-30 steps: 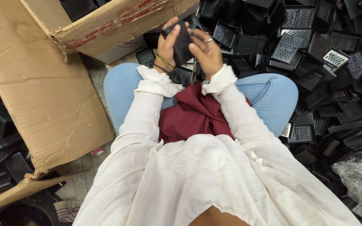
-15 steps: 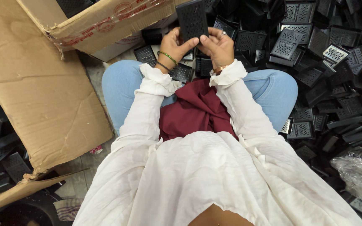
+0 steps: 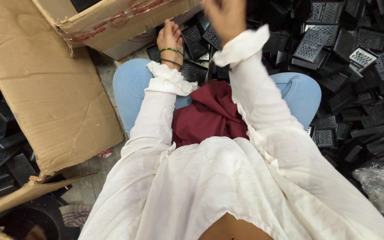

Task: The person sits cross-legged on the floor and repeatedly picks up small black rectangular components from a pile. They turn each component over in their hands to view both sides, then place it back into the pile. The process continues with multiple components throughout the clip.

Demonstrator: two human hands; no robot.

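Note:
My left hand (image 3: 170,38) reaches forward over my knee, fingers stretched out against the pile of black perforated plastic parts (image 3: 196,35), just under the edge of the cardboard box (image 3: 112,20). Nothing shows in it. My right hand (image 3: 225,15) is raised at the top edge of the view and blurred by motion. Whether it holds a part is not visible. Both arms wear white sleeves, and the left wrist carries green and dark bangles.
A large open cardboard box flap (image 3: 50,93) lies to my left. Several black perforated parts (image 3: 356,58) cover the floor ahead and to the right. A crumpled clear plastic bag (image 3: 378,182) lies at the lower right. My blue-trousered knees (image 3: 130,84) frame a maroon cloth (image 3: 205,115).
Both hands held a black perforated part up together. Now they have separated: the left dropped toward the pile, the right swung up fast, and the part is out of sight.

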